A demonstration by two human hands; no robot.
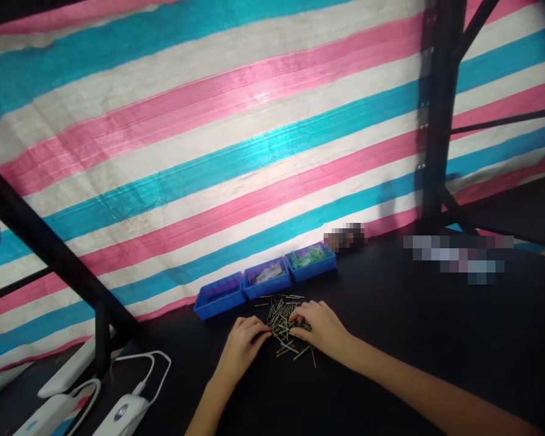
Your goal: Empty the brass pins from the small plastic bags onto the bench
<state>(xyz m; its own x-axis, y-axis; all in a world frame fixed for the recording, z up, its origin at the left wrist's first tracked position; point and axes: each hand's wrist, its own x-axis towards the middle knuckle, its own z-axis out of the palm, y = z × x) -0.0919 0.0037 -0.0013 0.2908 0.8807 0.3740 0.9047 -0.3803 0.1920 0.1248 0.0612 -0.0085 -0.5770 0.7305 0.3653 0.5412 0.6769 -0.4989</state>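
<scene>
A loose pile of thin metallic sticks (pixel 281 316) lies on the black table, some yellowish and some silver. My left hand (pixel 246 338) is at the pile's left edge, thumb and fingertips pressed near a stick end; what they pinch is too small to make out. From the right, my right hand (pixel 317 325) reaches over the pile with thumb and fingers apart, and sticks show between them. Behind the pile stand three blue bins in a row: the left bin (pixel 220 306) has dark contents, the middle bin (pixel 267 289) clear pieces, the right bin (pixel 312 270) green pieces.
White power strips (pixel 123 415) and cables lie at the lower left. Black frame posts (pixel 437 121) rise on both sides. A striped sheet (pixel 236 151) hangs behind the table (pixel 413 339). Blurred items sit at the back right.
</scene>
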